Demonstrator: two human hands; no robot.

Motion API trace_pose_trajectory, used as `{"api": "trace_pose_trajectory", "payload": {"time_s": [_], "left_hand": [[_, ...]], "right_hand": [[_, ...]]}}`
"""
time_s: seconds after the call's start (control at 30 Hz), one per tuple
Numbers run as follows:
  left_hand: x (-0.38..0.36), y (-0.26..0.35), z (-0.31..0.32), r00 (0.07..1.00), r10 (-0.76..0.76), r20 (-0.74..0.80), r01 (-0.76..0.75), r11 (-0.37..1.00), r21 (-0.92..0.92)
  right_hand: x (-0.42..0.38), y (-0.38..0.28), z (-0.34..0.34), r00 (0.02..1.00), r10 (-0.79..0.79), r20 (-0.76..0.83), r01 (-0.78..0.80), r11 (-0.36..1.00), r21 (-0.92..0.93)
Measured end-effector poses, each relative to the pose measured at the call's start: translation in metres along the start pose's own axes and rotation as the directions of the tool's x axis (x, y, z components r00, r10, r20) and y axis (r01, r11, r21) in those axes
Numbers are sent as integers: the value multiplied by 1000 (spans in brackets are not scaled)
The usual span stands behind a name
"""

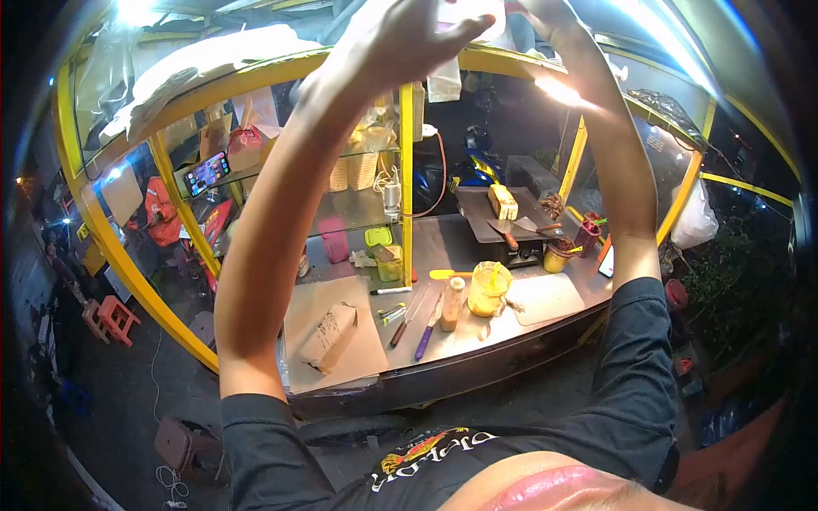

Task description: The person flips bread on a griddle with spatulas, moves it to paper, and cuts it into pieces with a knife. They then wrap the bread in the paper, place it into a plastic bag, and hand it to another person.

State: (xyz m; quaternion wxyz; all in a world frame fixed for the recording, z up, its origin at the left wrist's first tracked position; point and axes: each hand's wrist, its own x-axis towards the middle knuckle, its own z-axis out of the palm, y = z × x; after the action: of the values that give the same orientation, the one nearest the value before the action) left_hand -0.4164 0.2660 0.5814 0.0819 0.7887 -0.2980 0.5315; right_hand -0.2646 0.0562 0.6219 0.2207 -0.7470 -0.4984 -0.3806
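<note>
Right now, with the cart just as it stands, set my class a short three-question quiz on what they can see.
1. True or false: the left hand and the right hand are both raised towards the top of the cart.
2. The purple-handled knife lies: A on the hotplate; B on the steel counter; C on the red stool.
3. Fill in: the cart's frame is painted ____.

Key: 1 true; 2 B; 3 yellow.
</note>
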Motion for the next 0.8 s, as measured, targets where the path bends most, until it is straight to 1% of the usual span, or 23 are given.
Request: {"api": "trace_pose_trajectory", "payload": {"time_s": [0.03,0.07,0.1,0.17,0.2,0.27,0.3,0.37,0.4,0.43,0.5,0.8], "left_hand": [[17,19,-8,967,-142,211,127,988,83],[23,-9,28,978,-126,168,134,990,-37],[27,-37,56,998,-8,56,15,992,-128],[31,-44,72,999,-37,40,45,974,-222],[31,-40,66,998,-50,45,59,975,-213],[33,-27,48,950,-270,154,295,940,-172],[30,-33,56,949,-310,55,305,866,-396],[38,-50,52,924,-356,138,375,780,-502],[41,-73,56,957,-243,159,285,674,-682],[40,-80,55,955,-246,165,290,671,-683],[41,-85,53,976,-195,101,207,663,-719],[33,-76,34,967,-235,102,249,765,-593]], "right_hand": [[0,-1,2,1000,-13,-3,13,1000,7],[0,0,3,1000,-23,-4,23,1000,12],[1,-1,4,999,-34,-4,34,999,13],[-2,0,7,998,-59,-8,59,998,22],[-1,-1,8,998,-67,-12,67,997,30],[0,3,9,997,-77,-24,78,996,49],[0,4,10,996,-83,-26,85,995,50],[1,4,12,994,-101,-37,104,993,61],[-1,1,13,993,-112,-39,114,991,65],[-2,1,16,992,-120,-40,122,990,67],[0,0,18,990,-132,-41,134,988,79],[14,-11,25,982,-182,-57,187,975,117]]}}
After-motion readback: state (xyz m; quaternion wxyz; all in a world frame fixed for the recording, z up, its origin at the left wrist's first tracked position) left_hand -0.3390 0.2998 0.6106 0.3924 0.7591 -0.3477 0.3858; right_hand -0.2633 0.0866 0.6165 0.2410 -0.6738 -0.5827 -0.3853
